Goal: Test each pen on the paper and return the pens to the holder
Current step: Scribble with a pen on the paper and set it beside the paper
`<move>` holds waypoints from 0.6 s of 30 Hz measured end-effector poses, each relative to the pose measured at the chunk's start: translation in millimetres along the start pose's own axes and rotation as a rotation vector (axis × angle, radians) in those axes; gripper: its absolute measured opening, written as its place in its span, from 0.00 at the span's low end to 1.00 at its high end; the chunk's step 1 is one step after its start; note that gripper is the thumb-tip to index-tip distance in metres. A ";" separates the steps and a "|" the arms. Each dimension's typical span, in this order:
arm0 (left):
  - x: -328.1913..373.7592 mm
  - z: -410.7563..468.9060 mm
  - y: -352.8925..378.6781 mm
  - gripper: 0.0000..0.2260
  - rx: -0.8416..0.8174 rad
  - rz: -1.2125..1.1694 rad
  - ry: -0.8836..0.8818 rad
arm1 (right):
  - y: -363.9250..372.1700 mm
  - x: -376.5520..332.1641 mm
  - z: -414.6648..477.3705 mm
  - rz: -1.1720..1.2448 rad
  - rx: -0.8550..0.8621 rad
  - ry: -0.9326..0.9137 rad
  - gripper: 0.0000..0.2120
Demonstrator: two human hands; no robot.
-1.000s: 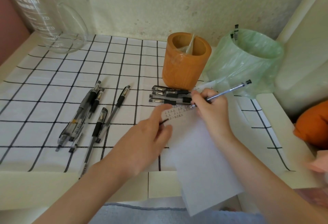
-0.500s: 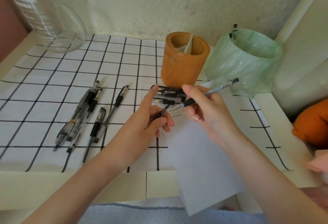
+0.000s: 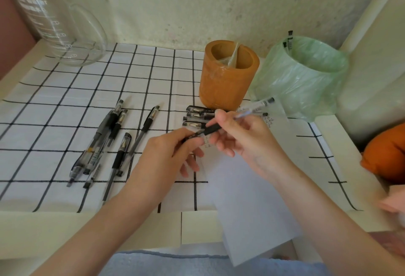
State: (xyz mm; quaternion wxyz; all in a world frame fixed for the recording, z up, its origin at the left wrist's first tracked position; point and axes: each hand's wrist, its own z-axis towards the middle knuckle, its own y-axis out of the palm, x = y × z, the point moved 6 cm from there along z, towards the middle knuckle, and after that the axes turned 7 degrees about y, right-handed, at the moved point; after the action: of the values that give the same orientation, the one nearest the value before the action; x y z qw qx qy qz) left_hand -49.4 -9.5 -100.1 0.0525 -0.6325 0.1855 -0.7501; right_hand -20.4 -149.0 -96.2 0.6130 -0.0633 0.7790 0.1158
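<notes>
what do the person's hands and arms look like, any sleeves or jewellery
The left hand and right hand are bare: no gloves, rings or watch show. Both forearms are uncovered down to the frame's edge, with no sleeves in view.

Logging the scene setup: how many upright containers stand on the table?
3: the glass jug at the back left, partly out of frame; the orange holder at the back centre; the green-bagged bin right of it. None seems hidden.
</notes>
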 end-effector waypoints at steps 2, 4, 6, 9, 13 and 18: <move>0.5 0.6 -2.3 0.09 0.010 0.090 0.017 | 0.0 0.6 -0.4 0.008 -0.021 -0.001 0.19; 0.9 -0.3 -1.8 0.10 0.008 0.170 0.028 | -0.4 2.4 -0.4 -0.010 -0.021 -0.002 0.19; -1.6 -1.4 0.3 0.11 0.007 0.184 0.012 | -0.9 5.2 0.0 -0.025 -0.016 0.007 0.17; -2.9 -1.3 1.7 0.11 -0.002 0.205 -0.023 | -1.0 8.6 -0.3 -0.021 -0.017 0.031 0.15; -2.7 -2.1 1.5 0.11 -0.021 0.223 -0.020 | 0.7 10.9 -2.1 -0.022 -0.032 0.030 0.11; -8.3 -3.1 2.8 0.12 -0.044 0.183 -0.057 | 3.8 14.2 -3.5 0.001 -0.032 0.030 0.08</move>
State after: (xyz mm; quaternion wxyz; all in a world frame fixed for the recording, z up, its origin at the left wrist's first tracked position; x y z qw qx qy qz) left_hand -51.2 -8.8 -109.2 0.1124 -0.6350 0.2573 -0.7197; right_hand -28.0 -145.7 -108.8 0.6000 -0.0742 0.7863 0.1276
